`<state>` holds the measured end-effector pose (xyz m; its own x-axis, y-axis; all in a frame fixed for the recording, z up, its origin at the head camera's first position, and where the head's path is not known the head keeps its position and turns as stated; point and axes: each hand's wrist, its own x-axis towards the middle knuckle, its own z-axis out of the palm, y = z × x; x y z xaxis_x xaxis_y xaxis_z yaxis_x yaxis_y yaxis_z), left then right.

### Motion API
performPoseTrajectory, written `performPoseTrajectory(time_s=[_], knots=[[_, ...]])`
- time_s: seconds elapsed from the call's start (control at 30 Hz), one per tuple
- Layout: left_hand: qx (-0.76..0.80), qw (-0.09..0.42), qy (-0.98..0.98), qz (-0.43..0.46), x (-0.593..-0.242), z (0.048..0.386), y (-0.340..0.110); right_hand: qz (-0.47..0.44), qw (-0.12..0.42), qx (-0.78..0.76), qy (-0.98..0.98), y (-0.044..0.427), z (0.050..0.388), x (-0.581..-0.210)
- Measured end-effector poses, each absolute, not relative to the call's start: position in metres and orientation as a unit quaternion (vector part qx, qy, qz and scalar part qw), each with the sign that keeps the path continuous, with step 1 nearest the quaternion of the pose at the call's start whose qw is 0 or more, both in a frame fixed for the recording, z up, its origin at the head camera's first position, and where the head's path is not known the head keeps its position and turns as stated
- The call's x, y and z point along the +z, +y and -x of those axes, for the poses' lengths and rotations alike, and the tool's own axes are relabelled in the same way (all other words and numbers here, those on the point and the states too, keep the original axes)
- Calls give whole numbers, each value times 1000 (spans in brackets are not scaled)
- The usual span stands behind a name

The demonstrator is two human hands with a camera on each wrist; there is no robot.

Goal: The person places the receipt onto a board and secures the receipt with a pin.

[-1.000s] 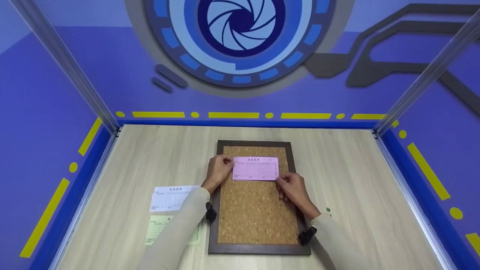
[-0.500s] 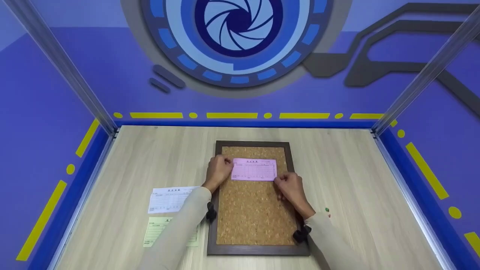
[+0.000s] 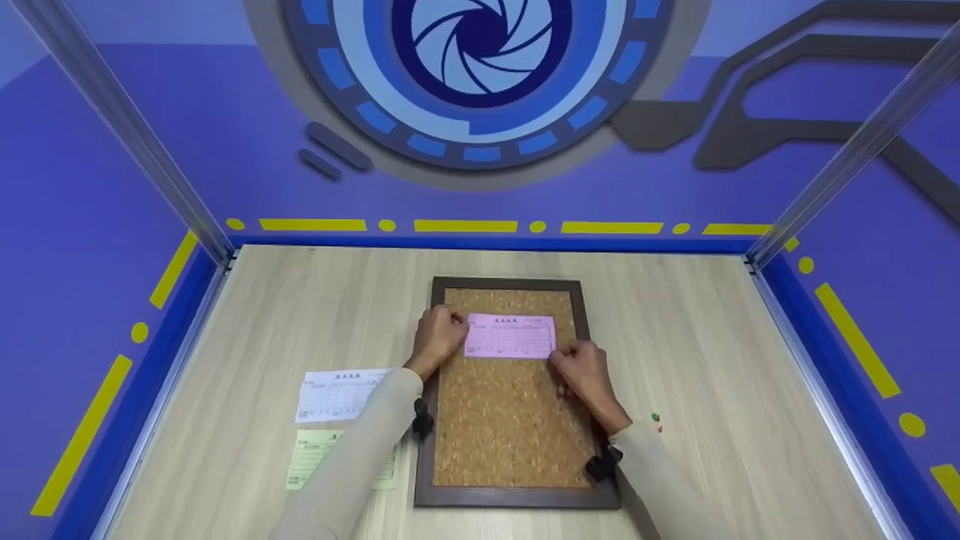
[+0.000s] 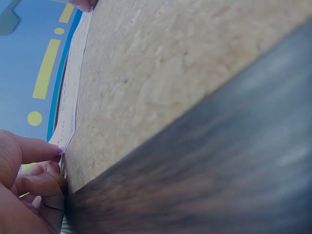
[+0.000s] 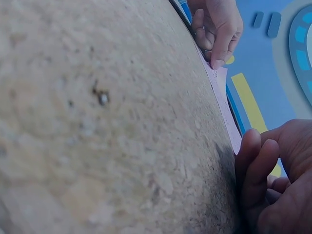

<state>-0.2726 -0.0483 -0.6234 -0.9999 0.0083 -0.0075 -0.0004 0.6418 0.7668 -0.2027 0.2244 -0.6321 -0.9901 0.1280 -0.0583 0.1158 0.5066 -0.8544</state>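
Note:
A pink printed slip (image 3: 510,337) lies across the upper part of a framed cork board (image 3: 517,427). My left hand (image 3: 436,336) pinches its left edge between thumb and forefinger. At the slip's lower right corner, my right hand (image 3: 583,369) pinches the paper, its other fingers curled in above the cork. The left wrist view shows the left fingertips (image 4: 57,150) on the edge of the paper. In the right wrist view the slip (image 5: 222,92) stretches between both hands, and the right fingers (image 5: 261,163) partly hide its near end.
Left of the board lie a white slip (image 3: 337,396) and a green slip (image 3: 311,457), both partly covered by the left sleeve. Tiny green and red bits (image 3: 656,418) rest on the table right of the board. Blue walls (image 3: 480,202) enclose the table.
Both hands keep their pinch on the pink slip and hardly move. The slip's upper right corner sits very slightly lower against the board. The head view shifts a little.

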Motion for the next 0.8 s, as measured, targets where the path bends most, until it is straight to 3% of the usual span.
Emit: performPoseTrajectory(time_s=[0.17, 0.47, 0.8], knots=[[430, 3, 903, -16, -626, 274, -50, 76, 1, 497, -864, 225, 202, -632], [405, -17, 913, -39, -669, 298, -52, 82, 9, 497, -864, 225, 204, -633], [416, -16, 909, -38, -637, 280, -49, 87, 0, 498, -863, 225, 204, -631]])
